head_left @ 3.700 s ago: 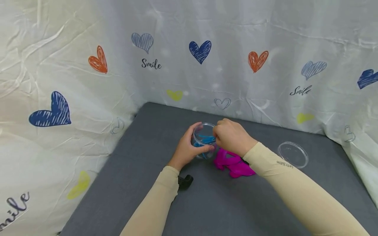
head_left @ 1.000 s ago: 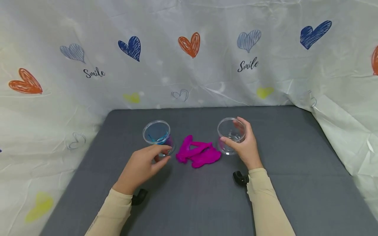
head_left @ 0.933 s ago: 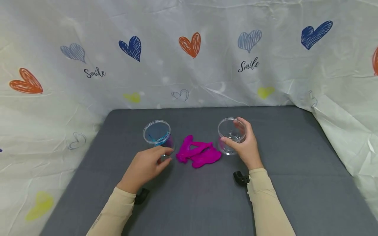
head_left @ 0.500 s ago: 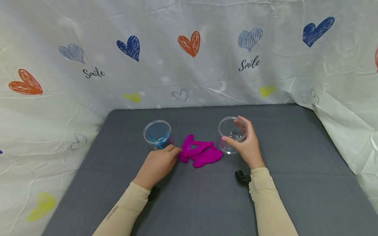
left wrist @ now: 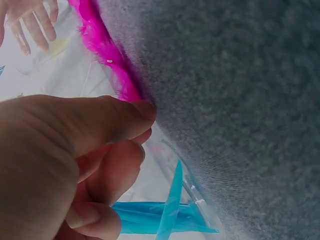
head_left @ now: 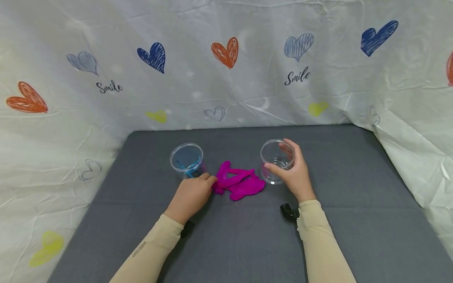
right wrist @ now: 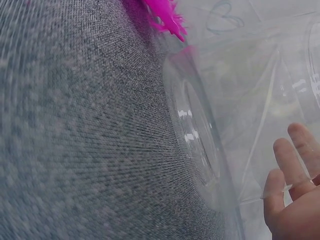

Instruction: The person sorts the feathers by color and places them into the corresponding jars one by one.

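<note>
In the head view my left hand is at the left end of a flat, stretched mass of magenta modelling dough. The left wrist view shows the thumb and forefinger pinching the edge of this dough, which looks torn and stringy. My right hand holds a clear plastic jar, upright on the table, with fingers behind it and thumb in front. That jar looks empty. Behind my left hand stands another clear jar holding cyan strips; one strip has a pointed tip.
A grey cloth covers the table. Behind it hangs a white curtain printed with hearts and "Smile". The two jars stand on either side of the dough, close to it.
My left hand has moved right from beside the left jar to the dough's left edge and now pinches it. My right hand keeps hold of its jar, which stays in place.
</note>
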The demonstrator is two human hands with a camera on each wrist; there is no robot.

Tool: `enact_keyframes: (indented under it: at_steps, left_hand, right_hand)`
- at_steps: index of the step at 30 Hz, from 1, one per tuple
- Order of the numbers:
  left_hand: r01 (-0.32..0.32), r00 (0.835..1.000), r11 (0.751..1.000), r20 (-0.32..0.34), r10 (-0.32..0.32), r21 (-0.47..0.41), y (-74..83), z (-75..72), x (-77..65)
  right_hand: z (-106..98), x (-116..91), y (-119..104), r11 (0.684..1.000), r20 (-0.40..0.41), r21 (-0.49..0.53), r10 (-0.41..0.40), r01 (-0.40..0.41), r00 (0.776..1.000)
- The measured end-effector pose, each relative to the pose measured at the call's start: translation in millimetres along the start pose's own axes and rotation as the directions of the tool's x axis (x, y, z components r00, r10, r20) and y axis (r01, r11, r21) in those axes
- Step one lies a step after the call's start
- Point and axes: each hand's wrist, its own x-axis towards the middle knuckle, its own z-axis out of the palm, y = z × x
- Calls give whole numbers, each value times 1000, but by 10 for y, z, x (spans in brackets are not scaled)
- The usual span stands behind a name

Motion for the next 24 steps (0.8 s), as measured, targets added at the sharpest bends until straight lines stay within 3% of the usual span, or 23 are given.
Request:
enact_keyframes:
  at_steps: [11,18,24]
  left_hand:
    - [-14,999,999,-47,12,-32,-22,-35,-1]
    - [-70,987,995,-146,60,-67,-36,-257,2]
    - [-151,968,987,-208,138,-47,-31,-543,15]
  right_hand:
    - [-15,-4,-8,1000,-3,-8,5,-5,1000]
    - [-47,-3,2,1000,-24,-21,-14,13,1000]
    - [28,-27,16,999,5,-35,-19,19,1000]
